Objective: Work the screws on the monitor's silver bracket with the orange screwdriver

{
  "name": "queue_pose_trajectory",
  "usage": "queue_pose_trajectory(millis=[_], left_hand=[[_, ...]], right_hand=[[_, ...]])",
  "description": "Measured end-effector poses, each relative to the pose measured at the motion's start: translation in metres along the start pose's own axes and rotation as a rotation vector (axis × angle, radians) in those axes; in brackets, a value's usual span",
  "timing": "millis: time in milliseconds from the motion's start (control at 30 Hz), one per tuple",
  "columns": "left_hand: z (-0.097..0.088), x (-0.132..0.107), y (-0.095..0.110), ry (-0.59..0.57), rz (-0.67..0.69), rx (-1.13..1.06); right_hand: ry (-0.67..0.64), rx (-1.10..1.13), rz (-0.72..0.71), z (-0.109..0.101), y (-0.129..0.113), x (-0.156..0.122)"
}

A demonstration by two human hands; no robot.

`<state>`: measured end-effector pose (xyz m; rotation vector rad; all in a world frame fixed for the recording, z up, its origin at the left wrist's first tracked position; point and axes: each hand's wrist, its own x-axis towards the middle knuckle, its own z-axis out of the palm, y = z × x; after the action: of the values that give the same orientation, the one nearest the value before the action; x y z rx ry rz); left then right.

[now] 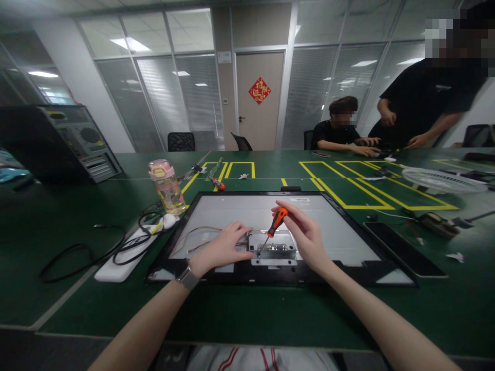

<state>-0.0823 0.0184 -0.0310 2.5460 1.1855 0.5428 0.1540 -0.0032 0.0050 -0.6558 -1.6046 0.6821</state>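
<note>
An orange-and-black screwdriver (277, 222) slants down to the left, its tip at the lower left part of a silver metal bracket (274, 260). My right hand (307, 234) has its fingers around the handle's upper end. Thumb and fingers of my left hand (226, 246) grip the bracket's left side. The bracket sits on the back of a flat display panel (332, 226) with a black frame, lying on the green table. Thin wires (199, 229) run left from the bracket across the panel. Any screw under the tip is too small to make out.
Left of the panel are a clear pink-lidded bottle (168, 188), a white power strip (124, 260) and black cables. A computer case (77, 144) stands beyond. At right lie a black phone-like slab (404, 250) and a white fan grille (443, 179). Two people work at the far right.
</note>
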Motion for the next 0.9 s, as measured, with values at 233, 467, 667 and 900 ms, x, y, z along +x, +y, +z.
queue_pose_trajectory(millis=[233, 467, 667, 900], left_hand=[[-0.0011, 0.0007, 0.001, -0.001, 0.0, -0.003], [-0.0008, 0.0004, 0.0009, 0.004, -0.006, -0.014], [-0.0006, -0.0001, 0.0003, 0.005, -0.003, -0.032], [-0.0033, -0.0001, 0.0031, -0.005, -0.01, -0.024]], right_hand=[[0.125, 0.001, -0.027, 0.0056, 0.0047, 0.002], [0.129, 0.012, -0.009, 0.0061, 0.0069, 0.0009], [0.028, 0.07, 0.034, 0.004, 0.0003, -0.0019], [0.086, -0.013, -0.058, 0.0027, 0.0016, 0.0]])
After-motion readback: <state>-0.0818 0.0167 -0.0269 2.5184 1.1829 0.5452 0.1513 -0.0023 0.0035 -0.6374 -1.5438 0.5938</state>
